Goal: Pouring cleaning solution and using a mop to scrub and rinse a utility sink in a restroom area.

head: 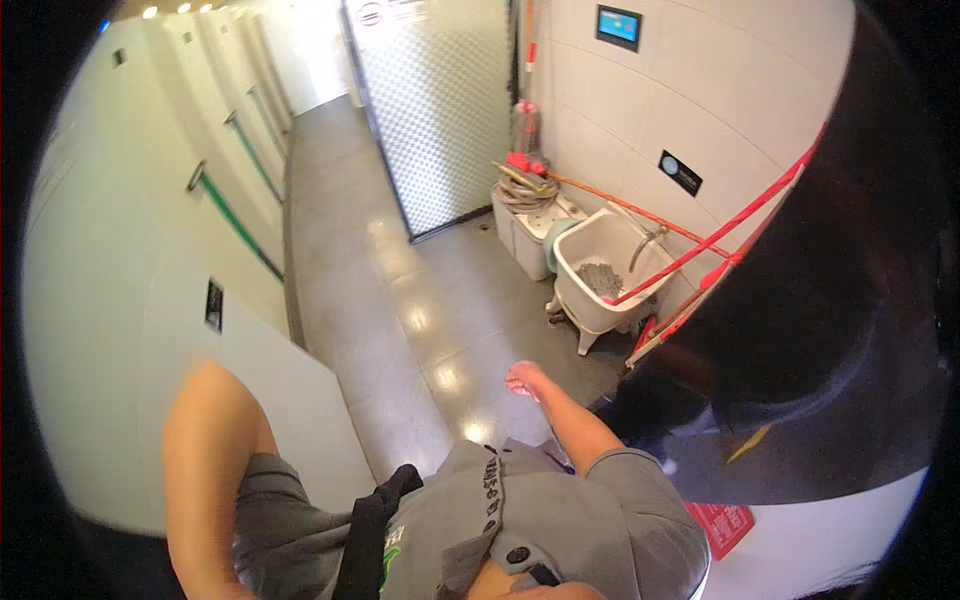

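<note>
My right hand (525, 379) hangs in front of my body above the grey tiled floor (480, 322). Its fingers are curled in, and nothing shows between them. My left elbow is bent and blurred at the left; the forearm runs down past the lower edge, so my left hand is out of view. Ahead and to the right of my right hand stands a white mop sink (581, 247) on legs. A grey mop head (600, 279) lies in its basin, below a curved metal tap (645, 247).
Beside the sink, a white box (517, 240) carries a coiled hose (521, 196). Red handles (705, 244) lean across the right side. A patterned glass panel (442, 127) stands ahead. Pale cubicle panels (135, 225) line the left. A small screen (619, 28) hangs on the wall.
</note>
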{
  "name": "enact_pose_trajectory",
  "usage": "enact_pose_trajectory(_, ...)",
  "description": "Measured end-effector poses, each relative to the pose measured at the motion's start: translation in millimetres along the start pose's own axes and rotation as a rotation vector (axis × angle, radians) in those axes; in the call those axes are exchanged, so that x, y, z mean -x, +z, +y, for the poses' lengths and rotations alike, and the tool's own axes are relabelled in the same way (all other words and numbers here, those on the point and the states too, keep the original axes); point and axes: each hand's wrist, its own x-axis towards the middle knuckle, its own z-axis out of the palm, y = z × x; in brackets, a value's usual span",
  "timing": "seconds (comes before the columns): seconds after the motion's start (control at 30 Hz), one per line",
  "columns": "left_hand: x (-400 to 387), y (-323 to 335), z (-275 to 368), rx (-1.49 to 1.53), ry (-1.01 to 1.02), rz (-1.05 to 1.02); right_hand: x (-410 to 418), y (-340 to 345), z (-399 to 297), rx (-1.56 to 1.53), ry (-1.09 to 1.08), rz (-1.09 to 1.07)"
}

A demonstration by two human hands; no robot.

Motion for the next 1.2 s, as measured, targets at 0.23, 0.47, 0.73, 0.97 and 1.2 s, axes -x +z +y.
enact_pose_trajectory(0.23, 68, -144, -136, 0.356, -0.003, -0.084, -93, -130, -95, -1.049, -0.205, 0.529)
enact_pose_trajectory(0.47, 218, -243, -294, 0.442, -0.196, 0.314, 8, -279, -255, -0.479, -0.319, 1.922)
enact_pose_trajectory(0.73, 317, -310, -430, 0.094, -0.905, 1.162, -4, -406, -273, -0.609, -0.875, 1.535)
enact_pose_trajectory(0.97, 279, -389, -593, 0.071, -0.802, 1.109, -131, -255, -388, 0.001, -0.584, 1.436)
enact_pose_trajectory(1.2, 318, -442, -681, 0.628, -0.64, 1.65, -227, -110, -388, 0.315, -0.864, 1.034)
